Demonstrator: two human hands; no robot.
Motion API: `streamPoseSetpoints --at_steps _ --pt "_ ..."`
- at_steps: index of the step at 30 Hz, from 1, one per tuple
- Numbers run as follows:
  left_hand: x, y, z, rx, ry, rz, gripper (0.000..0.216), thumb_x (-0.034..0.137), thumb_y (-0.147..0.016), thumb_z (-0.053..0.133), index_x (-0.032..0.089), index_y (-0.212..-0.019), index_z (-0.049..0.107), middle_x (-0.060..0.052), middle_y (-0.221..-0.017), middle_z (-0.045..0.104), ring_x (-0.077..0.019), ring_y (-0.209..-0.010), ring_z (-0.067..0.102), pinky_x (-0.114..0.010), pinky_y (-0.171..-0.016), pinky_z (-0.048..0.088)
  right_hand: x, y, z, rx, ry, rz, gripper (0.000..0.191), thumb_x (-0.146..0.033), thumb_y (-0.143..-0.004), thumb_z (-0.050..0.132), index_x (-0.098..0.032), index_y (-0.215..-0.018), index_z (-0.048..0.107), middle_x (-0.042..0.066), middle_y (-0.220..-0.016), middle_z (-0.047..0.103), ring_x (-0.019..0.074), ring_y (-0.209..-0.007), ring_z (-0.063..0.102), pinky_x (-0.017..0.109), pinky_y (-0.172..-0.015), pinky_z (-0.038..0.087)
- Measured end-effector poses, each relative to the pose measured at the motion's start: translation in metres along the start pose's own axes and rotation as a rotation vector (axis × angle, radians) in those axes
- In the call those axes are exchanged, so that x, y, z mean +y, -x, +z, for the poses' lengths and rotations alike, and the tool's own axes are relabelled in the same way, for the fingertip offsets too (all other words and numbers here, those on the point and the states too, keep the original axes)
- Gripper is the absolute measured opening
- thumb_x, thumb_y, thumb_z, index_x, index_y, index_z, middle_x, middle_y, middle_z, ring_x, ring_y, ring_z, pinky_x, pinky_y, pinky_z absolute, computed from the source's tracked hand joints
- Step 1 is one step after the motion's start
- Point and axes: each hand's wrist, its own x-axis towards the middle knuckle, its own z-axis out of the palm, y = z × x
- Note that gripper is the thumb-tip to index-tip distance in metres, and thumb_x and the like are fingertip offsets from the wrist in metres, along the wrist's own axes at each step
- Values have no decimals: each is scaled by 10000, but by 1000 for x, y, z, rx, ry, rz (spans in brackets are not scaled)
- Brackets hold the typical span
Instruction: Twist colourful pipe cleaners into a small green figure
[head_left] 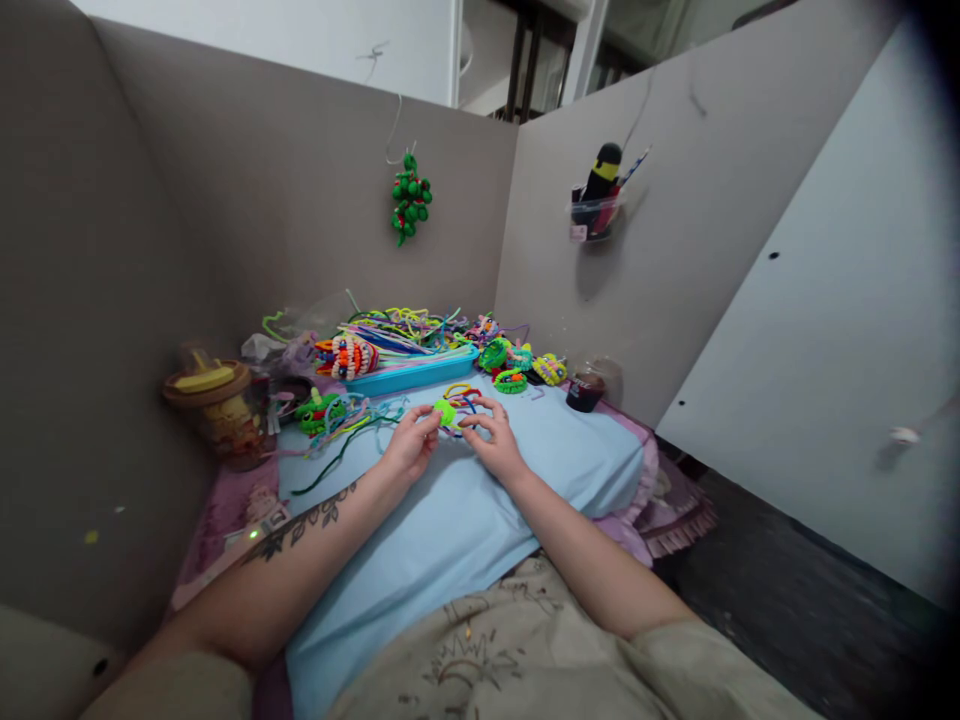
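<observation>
My left hand [410, 445] pinches a small bright-green fuzzy piece [445, 411], which looks made of coiled pipe cleaner, between thumb and fingertips. Close on its right, my right hand [493, 443] has curled fingers that seem to pinch a thin pipe cleaner [470, 404] beside the green piece; the exact contact is too small to make out. Red, yellow and blue strands show just behind the two hands. On the light-blue cloth [390, 590], loose blue and dark-green pipe cleaners [334, 467] lie left of my left hand.
A blue tray [412, 374] heaped with coloured pipe cleaners stands behind my hands. Finished fuzzy figures, one orange and white [349, 355], one green [319, 411], lie around it. A lidded cup [217, 400] stands left, a dark cup [585, 391] right. Grey partitions [315, 190] enclose the table.
</observation>
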Motion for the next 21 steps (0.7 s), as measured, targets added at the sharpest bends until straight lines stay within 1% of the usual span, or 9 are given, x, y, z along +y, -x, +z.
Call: streamPoseSetpoints --at_steps 4,7,9,11,13,14,15,18,21 --pt "0 1 1 -26 -9 3 439 256 -528 768 185 -821 450 98 -526 416 -18 -408 349 -139 -385 225 0 1 3 -70 64 -55 29 -236 -703 626 -243 -696 654 39 -1203 439 244 -1182 358 422 -1021 234" --pt "1 1 1 -26 -24 17 431 269 -537 762 192 -814 440 105 -520 408 -22 -411 359 -142 -394 233 -1 2 4 -90 98 -95 41 -224 -709 613 -245 -705 648 36 -1221 428 248 -1195 345 429 -1015 242" --pt "2 1 1 -3 -43 28 425 290 -551 754 198 -825 442 104 -528 429 -27 -418 376 -146 -408 252 -3 2 3 -49 82 -98 73 -231 -721 601 -254 -777 641 44 -1216 440 241 -1183 365 421 -1013 257" --pt "3 1 1 23 -87 45 430 304 -559 748 207 -851 448 95 -556 477 -31 -430 398 -151 -422 266 -5 2 1 11 39 -89 194 -244 -736 587 -266 -927 610 56 -1199 460 232 -1169 387 412 -1007 279" --pt "3 2 1 15 -143 75 443 308 -562 748 209 -878 453 87 -581 513 -33 -437 407 -155 -427 263 -6 2 -1 42 6 -80 312 -253 -751 572 -270 -1062 553 63 -1187 469 226 -1165 395 407 -1000 294" --pt "2 2 1 -2 -168 90 445 310 -565 747 207 -885 455 84 -584 519 -32 -433 402 -157 -424 253 -6 2 -1 42 3 -79 329 -257 -756 568 -270 -1084 543 64 -1183 470 225 -1164 396 405 -999 297" --pt "1 3 1 -22 -187 101 443 311 -570 744 203 -889 456 85 -577 515 -30 -426 392 -159 -420 241 -6 2 -1 32 7 -81 309 -261 -761 565 -268 -1070 553 64 -1181 469 224 -1162 399 402 -1000 296" --pt "-1 4 1 -68 -215 109 434 300 -584 736 196 -899 456 89 -552 493 -29 -410 369 -165 -415 218 -5 2 0 12 40 -87 151 -261 -770 557 -255 -909 615 61 -1162 468 223 -1142 416 395 -997 296" --pt "-4 4 1 -91 -217 122 421 286 -594 729 195 -902 456 91 -551 490 -27 -417 365 -164 -423 226 -4 2 1 27 58 -94 94 -243 -773 553 -242 -839 619 63 -1148 467 218 -1135 420 391 -992 299"
